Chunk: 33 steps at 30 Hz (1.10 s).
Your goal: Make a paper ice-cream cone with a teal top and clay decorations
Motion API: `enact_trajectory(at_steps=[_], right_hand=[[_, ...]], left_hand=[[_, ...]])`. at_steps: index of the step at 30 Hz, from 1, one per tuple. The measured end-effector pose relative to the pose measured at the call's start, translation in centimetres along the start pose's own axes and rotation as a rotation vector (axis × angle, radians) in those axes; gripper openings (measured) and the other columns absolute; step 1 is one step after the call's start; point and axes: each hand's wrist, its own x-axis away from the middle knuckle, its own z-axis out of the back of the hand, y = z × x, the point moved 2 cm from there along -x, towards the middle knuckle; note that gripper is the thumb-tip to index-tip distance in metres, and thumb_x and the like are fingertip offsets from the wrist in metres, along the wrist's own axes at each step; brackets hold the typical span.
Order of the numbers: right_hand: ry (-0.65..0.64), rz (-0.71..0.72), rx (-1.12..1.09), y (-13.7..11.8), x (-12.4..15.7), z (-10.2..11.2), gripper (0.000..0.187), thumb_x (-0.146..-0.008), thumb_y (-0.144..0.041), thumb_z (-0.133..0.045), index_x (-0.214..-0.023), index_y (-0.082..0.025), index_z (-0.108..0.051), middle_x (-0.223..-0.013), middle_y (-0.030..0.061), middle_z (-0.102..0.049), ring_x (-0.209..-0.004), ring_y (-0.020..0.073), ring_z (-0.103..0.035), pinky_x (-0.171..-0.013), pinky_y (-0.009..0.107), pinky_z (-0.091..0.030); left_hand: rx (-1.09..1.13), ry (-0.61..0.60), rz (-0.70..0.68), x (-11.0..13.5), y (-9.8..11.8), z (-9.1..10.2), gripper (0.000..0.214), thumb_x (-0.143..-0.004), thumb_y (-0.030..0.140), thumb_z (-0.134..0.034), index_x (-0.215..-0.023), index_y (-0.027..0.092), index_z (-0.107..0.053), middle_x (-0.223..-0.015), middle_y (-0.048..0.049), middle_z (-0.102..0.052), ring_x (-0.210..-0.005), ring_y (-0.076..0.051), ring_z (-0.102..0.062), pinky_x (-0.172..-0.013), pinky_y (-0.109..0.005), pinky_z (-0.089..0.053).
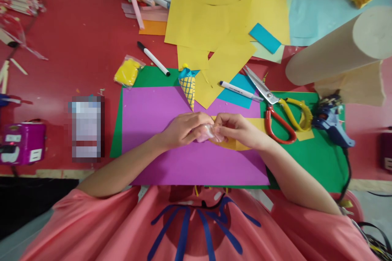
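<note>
My left hand (191, 127) and my right hand (234, 128) meet over the purple sheet (196, 167). Between them is a small clear plastic packet (208, 131) with something pale pink in it. Left fingers curl round its body while the right thumb and fingers pinch its other end. Partly under the right hand lies a yellow paper piece (237, 144). Just beyond the hands rests a small paper cone (187, 87), yellow with a dark grid and blue at its wide end. A packet of yellow soft material (128, 71) lies at the far left of the sheet.
Open scissors (269, 97) with red and yellow handles lie right of my hands, beside a blue glue gun (332, 122). Large cardboard tube (330, 47) stands at back right. Yellow paper (214, 12) and markers (154, 59) lie beyond. A purple box (24, 142) sits left.
</note>
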Motion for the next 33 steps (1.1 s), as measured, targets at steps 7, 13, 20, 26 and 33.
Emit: enact_trajectory(at_steps=[7, 13, 20, 26, 33], right_hand=[[-0.051, -0.101, -0.089, -0.7, 0.5, -1.2, 0.025, -0.08, -0.031, -0.073, -0.071, -0.015, -0.056, -0.055, -0.006, -0.056, -0.046, 0.0046, -0.05, -0.044, 0.016, -0.042], [-0.001, -0.17, -0.245, 0.0, 0.1, -0.7, 0.026, -0.076, -0.034, -0.077, -0.073, -0.015, -0.06, -0.054, -0.0054, -0.058, -0.043, 0.0054, -0.054, -0.04, 0.015, -0.047], [-0.021, -0.18, -0.454, 0.8, -0.2, -0.7, 0.02, -0.079, -0.029, -0.072, -0.072, -0.015, -0.059, -0.053, -0.0057, -0.057, -0.039, 0.0054, -0.053, -0.039, 0.015, -0.049], [0.009, -0.181, -0.516, 0.8, -0.5, -0.9, 0.022, -0.078, -0.028, -0.074, -0.07, -0.015, -0.059, -0.051, -0.0072, -0.054, -0.038, 0.0037, -0.049, -0.037, 0.013, -0.042], [0.063, -0.215, -0.547, 0.9, -0.5, -1.8, 0.022, -0.073, -0.03, -0.073, -0.067, -0.017, -0.057, -0.046, -0.0068, -0.053, -0.033, 0.0056, -0.046, -0.031, 0.015, -0.033]], left_hand=[[0.127, -0.166, -0.033, -0.3, 0.1, 0.4, 0.005, -0.097, 0.026, -0.051, -0.1, 0.023, -0.053, -0.087, -0.0015, -0.067, -0.08, -0.012, -0.063, -0.077, -0.024, -0.051], [0.094, -0.128, 0.024, -0.2, 0.0, 0.1, 0.011, -0.101, 0.027, -0.042, -0.098, 0.022, -0.051, -0.088, -0.0019, -0.067, -0.079, -0.012, -0.063, -0.073, -0.023, -0.05], [0.143, -0.172, 0.191, -0.6, 0.1, 0.1, 0.014, -0.1, 0.033, -0.046, -0.098, 0.021, -0.052, -0.09, -0.0011, -0.067, -0.078, -0.012, -0.062, -0.072, -0.024, -0.048], [0.005, -0.12, 0.154, -0.9, 0.4, 0.0, 0.019, -0.102, 0.03, -0.039, -0.088, 0.021, -0.049, -0.089, -0.0021, -0.065, -0.083, -0.014, -0.059, -0.077, -0.028, -0.045], [-0.312, 0.044, -0.071, -0.5, 1.1, 0.0, 0.009, -0.1, 0.023, -0.042, -0.097, 0.022, -0.05, -0.098, -0.003, -0.067, -0.094, -0.015, -0.057, -0.087, -0.03, -0.041]])
